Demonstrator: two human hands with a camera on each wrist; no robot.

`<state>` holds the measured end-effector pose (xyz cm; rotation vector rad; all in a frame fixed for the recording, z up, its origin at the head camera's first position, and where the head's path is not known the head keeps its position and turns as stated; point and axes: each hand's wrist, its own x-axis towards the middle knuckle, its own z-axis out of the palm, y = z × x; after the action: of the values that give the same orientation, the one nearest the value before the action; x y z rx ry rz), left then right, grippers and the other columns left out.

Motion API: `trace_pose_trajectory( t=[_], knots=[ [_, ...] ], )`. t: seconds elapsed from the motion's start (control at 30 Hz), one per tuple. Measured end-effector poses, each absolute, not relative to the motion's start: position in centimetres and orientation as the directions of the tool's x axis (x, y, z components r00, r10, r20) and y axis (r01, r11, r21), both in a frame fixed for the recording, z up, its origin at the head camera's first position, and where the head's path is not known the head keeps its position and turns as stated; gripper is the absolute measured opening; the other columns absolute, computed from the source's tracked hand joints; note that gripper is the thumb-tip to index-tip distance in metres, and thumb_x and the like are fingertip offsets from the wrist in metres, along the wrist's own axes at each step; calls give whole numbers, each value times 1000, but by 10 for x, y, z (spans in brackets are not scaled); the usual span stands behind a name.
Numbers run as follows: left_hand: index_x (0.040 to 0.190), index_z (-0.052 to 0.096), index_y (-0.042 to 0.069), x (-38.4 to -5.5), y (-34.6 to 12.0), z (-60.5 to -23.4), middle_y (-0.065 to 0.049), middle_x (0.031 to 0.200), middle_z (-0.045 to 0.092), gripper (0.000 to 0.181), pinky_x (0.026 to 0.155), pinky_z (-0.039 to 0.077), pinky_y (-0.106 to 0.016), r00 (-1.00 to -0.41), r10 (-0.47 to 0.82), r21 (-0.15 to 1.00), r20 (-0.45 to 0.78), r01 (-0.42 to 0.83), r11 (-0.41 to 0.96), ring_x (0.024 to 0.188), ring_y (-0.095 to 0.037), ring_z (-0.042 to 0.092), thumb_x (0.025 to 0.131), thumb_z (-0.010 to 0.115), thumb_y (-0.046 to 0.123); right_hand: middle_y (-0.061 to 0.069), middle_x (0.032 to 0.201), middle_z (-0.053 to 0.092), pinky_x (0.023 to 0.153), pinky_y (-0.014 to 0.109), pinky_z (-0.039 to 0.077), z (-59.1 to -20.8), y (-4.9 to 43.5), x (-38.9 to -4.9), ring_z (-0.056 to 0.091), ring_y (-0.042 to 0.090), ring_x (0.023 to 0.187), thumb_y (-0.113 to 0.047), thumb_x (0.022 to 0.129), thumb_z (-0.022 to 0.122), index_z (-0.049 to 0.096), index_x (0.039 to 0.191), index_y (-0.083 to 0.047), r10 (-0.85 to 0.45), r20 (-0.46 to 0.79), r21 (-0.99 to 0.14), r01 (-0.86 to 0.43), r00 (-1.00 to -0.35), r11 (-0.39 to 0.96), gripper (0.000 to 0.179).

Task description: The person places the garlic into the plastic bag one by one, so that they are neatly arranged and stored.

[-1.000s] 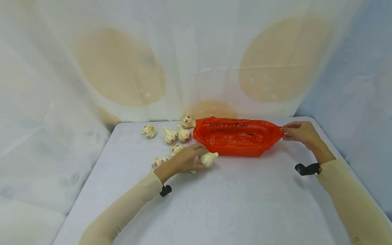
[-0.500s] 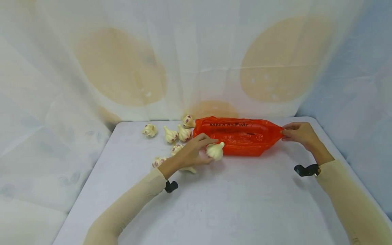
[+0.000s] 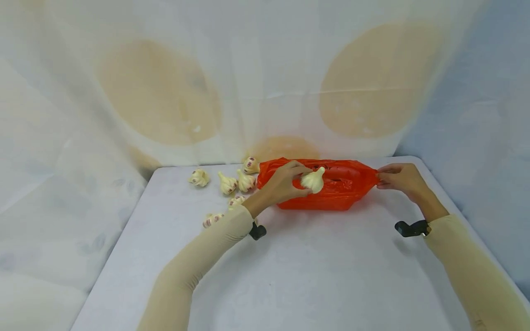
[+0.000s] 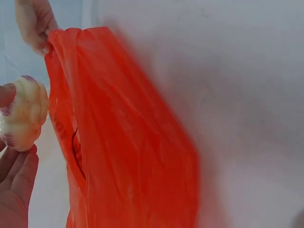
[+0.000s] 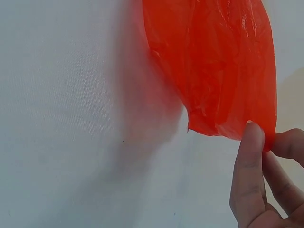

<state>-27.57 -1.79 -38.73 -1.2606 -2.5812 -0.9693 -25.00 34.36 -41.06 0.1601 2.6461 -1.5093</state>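
A pale garlic bulb [image 3: 313, 181] is held between the thumb and fingers of my left hand [image 3: 286, 183], raised in front of a red plastic bag [image 3: 341, 197]. In the left wrist view the bulb [image 4: 26, 111] shows purple streaks and hangs beside the bag [image 4: 137, 142]. My right hand [image 3: 403, 179] pinches the right end of the bag. Thumb and fingers of that hand [image 5: 256, 175] close on a corner of the red film in the right wrist view. Part of the bag's front and its printed lettering is hidden behind my left hand.
Several more garlic bulbs lie on the white table [image 3: 314, 266] to the left of the bag, among them one bulb [image 3: 199, 177] set apart at the back left. Another bulb [image 3: 250, 165] touches or nearly touches the bag's left end. A pale curtain [image 3: 265, 69] hangs behind the table.
My left hand has lifted the garlic bulb from beside the other bulbs and carried it right and up, in front of the bag. The right hand keeps its pinch on the bag.
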Motion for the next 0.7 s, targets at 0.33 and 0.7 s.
trace_pose_trajectory(
  t=[0.33, 0.7],
  knots=[
    [122, 67, 11, -301, 24, -408, 1, 106, 55, 49, 75, 45, -21, -735, 619, 588, 277, 639, 495, 94, -12, 49, 79, 82, 29, 34, 127, 54, 77, 28, 55, -411, 336, -252, 72, 18, 85, -30, 101, 53, 50, 133, 9, 68, -113, -869, 132, -991, 476, 51],
    [127, 65, 9, -312, 61, -423, 2, 112, 58, 51, 77, 45, -18, -790, 592, 646, 157, 536, 544, 100, -11, 48, 81, 81, 25, 32, 126, 56, 83, 36, 52, -409, 331, -249, 71, 20, 87, -27, 101, 53, 52, 133, 7, 70, -94, -869, 116, -993, 481, 47]
  ],
)
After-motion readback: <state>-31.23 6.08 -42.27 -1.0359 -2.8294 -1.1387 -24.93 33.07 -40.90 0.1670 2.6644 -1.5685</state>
